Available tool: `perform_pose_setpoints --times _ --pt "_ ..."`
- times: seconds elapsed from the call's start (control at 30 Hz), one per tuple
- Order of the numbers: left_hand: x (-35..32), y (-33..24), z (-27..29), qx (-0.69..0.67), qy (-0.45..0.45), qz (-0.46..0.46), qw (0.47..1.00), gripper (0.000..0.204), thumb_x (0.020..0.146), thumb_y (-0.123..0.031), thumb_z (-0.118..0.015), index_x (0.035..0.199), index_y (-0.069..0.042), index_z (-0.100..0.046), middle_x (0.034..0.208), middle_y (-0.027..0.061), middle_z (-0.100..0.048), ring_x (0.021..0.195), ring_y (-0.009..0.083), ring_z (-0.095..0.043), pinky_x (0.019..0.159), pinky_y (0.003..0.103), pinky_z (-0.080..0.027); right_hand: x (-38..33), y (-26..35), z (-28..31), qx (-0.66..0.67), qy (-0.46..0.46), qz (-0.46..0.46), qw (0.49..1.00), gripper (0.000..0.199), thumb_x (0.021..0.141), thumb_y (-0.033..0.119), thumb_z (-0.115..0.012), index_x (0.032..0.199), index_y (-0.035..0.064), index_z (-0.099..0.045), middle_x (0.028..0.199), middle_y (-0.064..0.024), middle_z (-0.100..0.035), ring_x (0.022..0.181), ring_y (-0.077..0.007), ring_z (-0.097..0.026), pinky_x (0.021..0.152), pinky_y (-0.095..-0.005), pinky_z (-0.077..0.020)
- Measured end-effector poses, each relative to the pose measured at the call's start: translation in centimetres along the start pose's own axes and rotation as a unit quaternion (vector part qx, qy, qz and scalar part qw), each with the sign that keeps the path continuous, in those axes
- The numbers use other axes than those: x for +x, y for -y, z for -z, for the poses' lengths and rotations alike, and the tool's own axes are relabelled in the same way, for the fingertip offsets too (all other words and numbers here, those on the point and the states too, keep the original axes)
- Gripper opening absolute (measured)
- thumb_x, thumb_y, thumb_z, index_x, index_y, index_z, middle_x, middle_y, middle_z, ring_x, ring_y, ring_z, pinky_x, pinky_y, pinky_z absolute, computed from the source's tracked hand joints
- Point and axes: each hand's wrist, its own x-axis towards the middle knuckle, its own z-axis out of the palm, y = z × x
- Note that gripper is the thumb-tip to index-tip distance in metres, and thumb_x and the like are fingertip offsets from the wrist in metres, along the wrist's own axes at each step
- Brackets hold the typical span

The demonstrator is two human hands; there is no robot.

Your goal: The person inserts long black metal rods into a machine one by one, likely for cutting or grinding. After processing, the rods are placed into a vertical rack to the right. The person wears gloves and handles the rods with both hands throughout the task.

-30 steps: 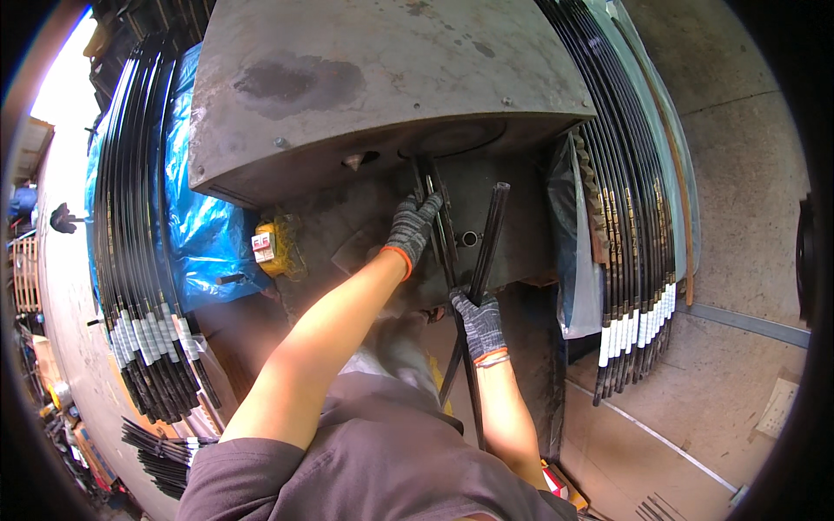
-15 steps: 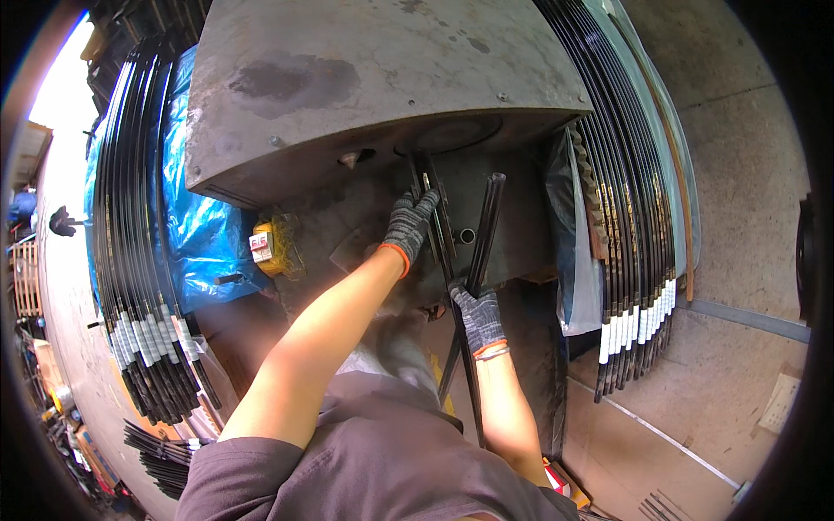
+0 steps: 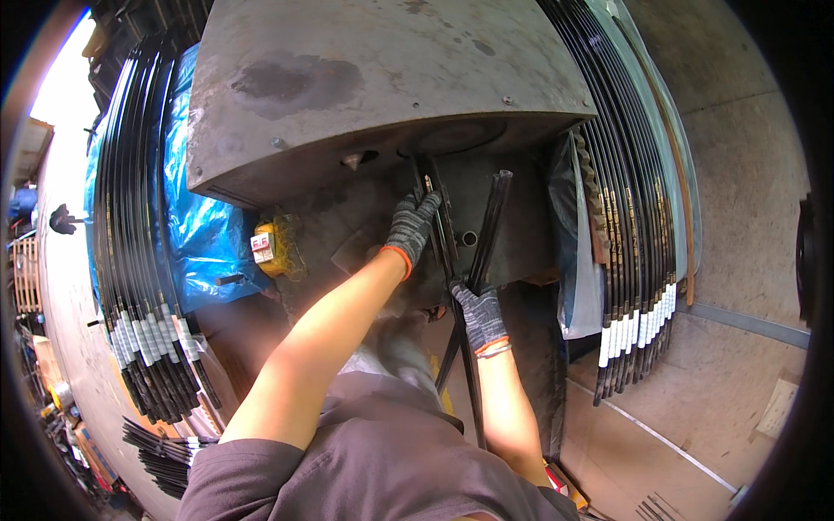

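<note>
My left hand, in a grey knitted glove with an orange cuff, is closed at a slim rod just below the opening of a big grey metal machine. Its fingers press against a dark narrow rail that runs down from the machine. Lower and to the right, my right hand, gloved the same way, wraps round dark rods. Their upper ends slant up to the right, and dark lengths continue below this hand towards my body. How many rods it grips is hidden by the fingers.
Rows of long black rods with white bands stand at left and right. Blue plastic sheeting lies by the left row. A yellow object with a small white-and-red box sits below the machine's left side. A short pipe end protrudes between the hands.
The dark rods in my right hand have turned slightly, their upper ends looking a little different. Both hands stay almost in place; the whole view has shifted very slightly.
</note>
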Motion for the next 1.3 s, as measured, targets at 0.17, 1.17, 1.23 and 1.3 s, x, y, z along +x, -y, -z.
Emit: perform_pose_setpoints --times 0.17,1.17,1.23,1.3 --pt "1.1 1.3 0.3 0.020 -0.009 0.024 0.999 0.027 0.085 -0.029 -0.058 0.100 -0.007 -0.059 0.086 0.0011 -0.059 0.077 0.0128 -0.051 0.073 0.027 -0.042 0.1 0.2 -0.2 -0.032 0.002 -0.026 0.999 0.007 0.078 0.008 -0.065 0.074 0.0050 -0.060 0.065 0.0009 -0.058 0.057 -0.0080 -0.052 0.052 -0.0226 -0.0403" --pt "-3.4 -3.8 1.4 -0.014 0.018 0.141 0.990 0.076 0.084 -0.043 -0.057 0.138 -0.006 -0.021 0.113 0.0102 -0.056 0.098 0.0195 -0.055 0.073 0.037 -0.048 -4.7 3.0 0.2 -0.001 0.081 -0.020 0.997 0.018 0.078 0.016 -0.067 0.084 0.0004 -0.059 0.070 -0.0054 -0.061 0.064 -0.0137 -0.054 0.061 -0.0281 -0.0439" --pt "-6.1 -5.4 2.9 -0.079 0.031 0.146 0.986 0.071 0.084 -0.042 -0.058 0.137 -0.007 -0.025 0.109 0.0080 -0.059 0.095 0.0194 -0.057 0.070 0.036 -0.049 -6.4 4.1 0.3 -0.067 0.176 -0.031 0.982 0.017 0.085 0.018 -0.060 0.087 0.0017 -0.059 0.070 -0.0053 -0.060 0.063 -0.0134 -0.056 0.058 -0.0271 -0.0458" --pt "-6.7 -4.4 5.0 -0.226 0.094 0.180 0.953 0.056 0.085 -0.037 -0.058 0.130 -0.009 -0.041 0.102 0.0044 -0.063 0.087 0.0188 -0.061 0.071 0.036 -0.051 -6.7 3.2 0.2 -0.087 0.239 -0.078 0.964 0.020 0.087 0.021 -0.058 0.091 0.0012 -0.057 0.072 -0.0071 -0.059 0.062 -0.0155 -0.056 0.058 -0.0287 -0.0482"
